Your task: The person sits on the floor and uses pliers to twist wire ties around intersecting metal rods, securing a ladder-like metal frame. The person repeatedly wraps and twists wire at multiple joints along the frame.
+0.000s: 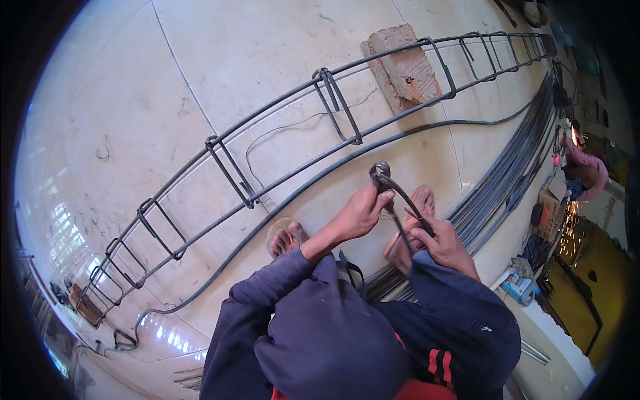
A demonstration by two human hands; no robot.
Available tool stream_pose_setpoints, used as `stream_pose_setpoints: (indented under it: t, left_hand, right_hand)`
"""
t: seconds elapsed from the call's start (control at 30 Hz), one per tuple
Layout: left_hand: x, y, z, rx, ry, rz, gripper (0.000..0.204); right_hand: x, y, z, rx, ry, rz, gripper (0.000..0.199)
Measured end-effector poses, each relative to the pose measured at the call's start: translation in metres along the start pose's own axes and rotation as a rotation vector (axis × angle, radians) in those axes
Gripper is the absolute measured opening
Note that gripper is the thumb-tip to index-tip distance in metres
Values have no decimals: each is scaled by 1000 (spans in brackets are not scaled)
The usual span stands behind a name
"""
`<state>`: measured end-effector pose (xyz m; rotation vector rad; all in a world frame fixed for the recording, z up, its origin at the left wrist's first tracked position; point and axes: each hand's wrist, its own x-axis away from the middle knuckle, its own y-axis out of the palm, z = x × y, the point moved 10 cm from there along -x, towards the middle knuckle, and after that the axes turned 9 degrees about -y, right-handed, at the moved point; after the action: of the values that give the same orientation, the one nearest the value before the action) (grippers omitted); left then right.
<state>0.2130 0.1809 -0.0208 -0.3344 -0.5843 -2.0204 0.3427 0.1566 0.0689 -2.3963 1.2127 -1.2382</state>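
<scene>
A pair of dark metal pincers (381, 175) is in both my hands above the floor, between my feet. My left hand (357, 213) is closed around them just below the jaws. Around the handles, my right hand (443, 243) is closed too. Whether a wire sits in the jaws is too small to tell. Beyond my hands, a long rebar cage (342, 105) with square stirrups stretches from the lower left to the upper right. Its bars lie across stacked bricks (407, 73), raised off the tiles. Neither hand touches the cage.
A black cable (467, 122) snakes along the cage's near side. Long steel rods (500, 183) lie bundled at my right. Another brick (87, 310) supports the cage's left end. Farther right are a plastic jug (520, 287), a cardboard box (550, 200), flying sparks (570, 230) and a person in pink (587, 163).
</scene>
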Motion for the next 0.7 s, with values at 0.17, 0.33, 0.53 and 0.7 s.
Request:
stream_pose_setpoints:
  t: [0.17,0.33,0.53,0.7]
  left_hand:
    - [-1,-12,22,-289,66,13,36]
    - [-13,-4,17,46,-20,-36,27]
    - [-53,33,52,-40,-19,-185,34]
    - [-56,12,62,-249,-196,-151,40]
  right_hand:
    - [-7,-19,3,-326,26,-218,43]
    - [-24,-9,32,-536,-20,-248,46]
    - [-34,-20,61,-904,-8,-167,54]
    - [-53,-105,126,-359,-138,344,49]
